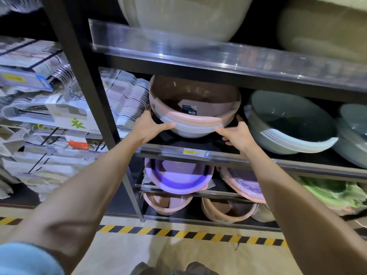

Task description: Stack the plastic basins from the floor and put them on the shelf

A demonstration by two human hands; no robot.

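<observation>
Nesting pink basins (195,116) — tilted, labelled.

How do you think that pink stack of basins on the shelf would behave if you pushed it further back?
The pink stack of basins sits tilted on a rounded base, so it may rock. Glossy plastic should slide easily. Both hands, left hand and right hand, steady its rim.

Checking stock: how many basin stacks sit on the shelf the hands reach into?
3: the pink stack held by both hands, a green stack to its right, another green one cut off at the edge. More may be hidden.
</observation>
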